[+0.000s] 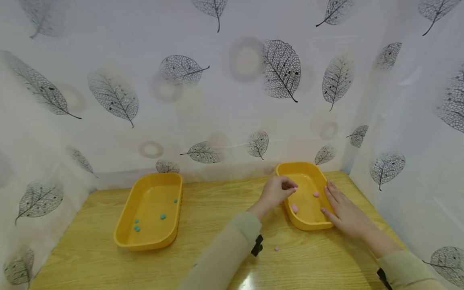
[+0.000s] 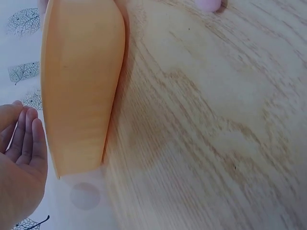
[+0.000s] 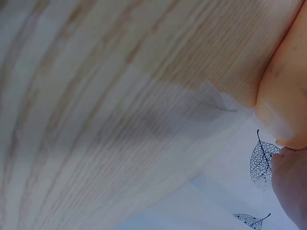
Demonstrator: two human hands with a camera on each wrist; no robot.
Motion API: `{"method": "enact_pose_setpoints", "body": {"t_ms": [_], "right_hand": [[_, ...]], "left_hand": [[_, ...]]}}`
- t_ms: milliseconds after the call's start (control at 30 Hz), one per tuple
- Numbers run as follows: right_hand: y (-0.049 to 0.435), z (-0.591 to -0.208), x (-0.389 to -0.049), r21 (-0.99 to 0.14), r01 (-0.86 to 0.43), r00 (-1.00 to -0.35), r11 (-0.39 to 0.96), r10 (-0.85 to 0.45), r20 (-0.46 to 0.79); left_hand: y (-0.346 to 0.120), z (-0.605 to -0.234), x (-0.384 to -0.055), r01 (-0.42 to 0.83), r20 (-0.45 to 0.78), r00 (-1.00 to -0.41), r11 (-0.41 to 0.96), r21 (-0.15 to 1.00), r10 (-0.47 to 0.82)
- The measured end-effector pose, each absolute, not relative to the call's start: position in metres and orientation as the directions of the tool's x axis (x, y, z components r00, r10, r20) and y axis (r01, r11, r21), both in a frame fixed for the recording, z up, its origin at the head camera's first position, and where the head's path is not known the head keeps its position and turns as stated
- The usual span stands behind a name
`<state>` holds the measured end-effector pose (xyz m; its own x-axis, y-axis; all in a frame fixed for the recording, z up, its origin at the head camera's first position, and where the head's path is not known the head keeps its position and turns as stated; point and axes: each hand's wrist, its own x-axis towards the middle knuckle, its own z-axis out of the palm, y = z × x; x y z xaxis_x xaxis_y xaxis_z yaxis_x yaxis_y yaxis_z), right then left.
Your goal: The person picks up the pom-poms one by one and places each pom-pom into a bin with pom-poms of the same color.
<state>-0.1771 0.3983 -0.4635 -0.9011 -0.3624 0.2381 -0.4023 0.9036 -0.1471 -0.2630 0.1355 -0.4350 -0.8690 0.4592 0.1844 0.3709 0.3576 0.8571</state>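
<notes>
A: Left hand first, what do we log?
B: We have the left hand (image 1: pixel 274 192) reaching over the left rim of the right yellow tray (image 1: pixel 308 208), thumb and fingertips drawn together in a pinch on a small pink piece (image 1: pixel 295 189). The fingers hide most of it, so we'd call that grasp likely, just short of certain.
A: Right hand?
B: Released. We see the right hand (image 1: pixel 346 213) with fingers nearly straight, resting on that tray's right rim, thumb spread toards the near side.
A: Other pink bits?
B: Two lie inside the same tray: a flat pink piece (image 1: pixel 316 194) towards the right, and a bigger pink piece (image 1: pixel 295 208) by the left wall, nearer us. A loose pink piece (image 1: pixel 276 248) sits on the table (image 1: pixel 214 207), just off the tray's near left.
A: Left side of the scene?
B: We count four teal pieces (image 1: pixel 162 216) in the left yellow tray (image 1: pixel 152 201), well apart from both hands. Leaf-print curtain (image 1: pixel 224 108) behind, far side.
</notes>
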Motion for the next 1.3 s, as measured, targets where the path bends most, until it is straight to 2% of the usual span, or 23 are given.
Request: {"method": "enact_pose_setpoints", "body": {"t_ms": [233,833,1300], "right_hand": [[0.3980,-0.4631,-0.1772,-0.155,-0.401,-0.902,0.903,-0.361,0.237],[0.3977,-0.4627,-0.1769,-0.144,-0.412,-0.896,0.900,-0.371,0.245],[0.3964,-0.4606,-0.1757,-0.168,-0.403,-0.905,0.900,-0.363,0.223]], "left_hand": [[0.1385,-0.4385,-0.2642,0.368,0.193,-0.875,0.349,0.862,0.445],[0.1435,-0.4365,-0.2666,0.289,0.125,-0.911,0.392,0.874,0.392],[0.1407,-0.4336,-0.2660,0.270,0.110,-0.910,0.370,0.889,0.400]]}}
